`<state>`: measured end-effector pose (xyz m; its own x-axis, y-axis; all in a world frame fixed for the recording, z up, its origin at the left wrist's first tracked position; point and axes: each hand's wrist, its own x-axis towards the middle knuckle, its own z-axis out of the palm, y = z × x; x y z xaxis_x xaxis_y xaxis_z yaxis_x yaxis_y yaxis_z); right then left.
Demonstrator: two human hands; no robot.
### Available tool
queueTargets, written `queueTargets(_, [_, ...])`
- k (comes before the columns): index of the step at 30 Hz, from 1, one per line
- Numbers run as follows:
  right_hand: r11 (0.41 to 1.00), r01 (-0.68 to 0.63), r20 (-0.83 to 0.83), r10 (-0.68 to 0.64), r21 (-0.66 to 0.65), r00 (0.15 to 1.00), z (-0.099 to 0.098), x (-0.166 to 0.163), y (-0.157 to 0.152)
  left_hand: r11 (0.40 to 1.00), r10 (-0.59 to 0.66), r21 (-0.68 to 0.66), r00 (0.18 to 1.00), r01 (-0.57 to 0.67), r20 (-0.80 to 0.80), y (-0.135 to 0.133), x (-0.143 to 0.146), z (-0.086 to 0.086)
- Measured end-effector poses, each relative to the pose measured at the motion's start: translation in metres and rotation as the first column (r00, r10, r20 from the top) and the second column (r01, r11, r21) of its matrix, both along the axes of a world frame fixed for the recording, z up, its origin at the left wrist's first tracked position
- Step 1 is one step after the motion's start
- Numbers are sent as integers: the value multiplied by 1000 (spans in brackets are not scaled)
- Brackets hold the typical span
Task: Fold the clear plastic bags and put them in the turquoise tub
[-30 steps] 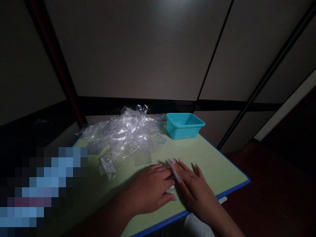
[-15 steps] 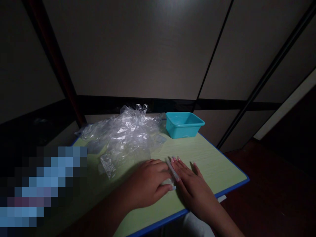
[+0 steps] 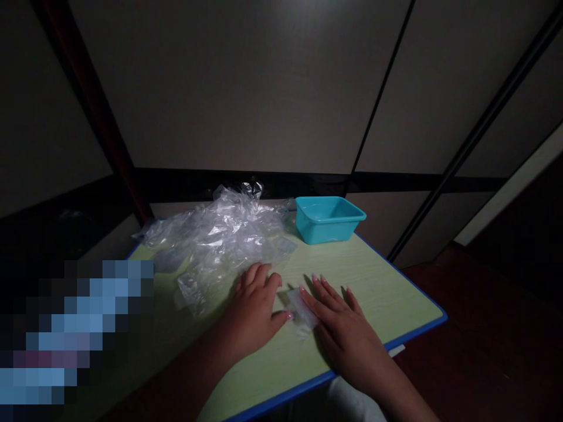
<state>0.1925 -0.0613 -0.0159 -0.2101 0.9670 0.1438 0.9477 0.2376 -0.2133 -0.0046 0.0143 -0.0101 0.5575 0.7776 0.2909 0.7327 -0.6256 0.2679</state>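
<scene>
A small folded piece of clear plastic, perhaps a bag (image 3: 301,312), lies flat on the green table between my hands. My right hand (image 3: 345,328) rests flat over its right side, fingers stretched and apart, and hides part of it. Just left of the plastic is my left hand (image 3: 257,310), holding nothing. Its fingers are slightly curved, and the thumb points toward the plastic's left edge. Beyond my left hand spreads a loose heap of crumpled clear plastic bags (image 3: 229,228).
A turquoise plastic basin (image 3: 329,228) stands at the back right of the green table (image 3: 369,281), which has a blue edge. Behind the table rise dark cabinet panels (image 3: 246,88). A blurred block covers the lower left of the view.
My left hand has lifted off the plastic and moved left, its fingers spreading. The plastic, a narrow folded strip before, now lies flatter and wider beside my right hand.
</scene>
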Motion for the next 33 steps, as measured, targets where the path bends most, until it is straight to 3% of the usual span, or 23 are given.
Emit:
queueTargets(6, [1000,-30,18,30,-6,999,1,-1,1,997,38,-62,999,-39,-14,2,0,-5])
queueTargets(21, [995,-92,42,94,-43,995,6,0,-1,996,47,-73,997,-51,-54,3,0,-6])
queueTargets(33, [969,-239,35,241,-60,970,15,1,-6,993,57,-96,996,-64,-70,4,0,-8])
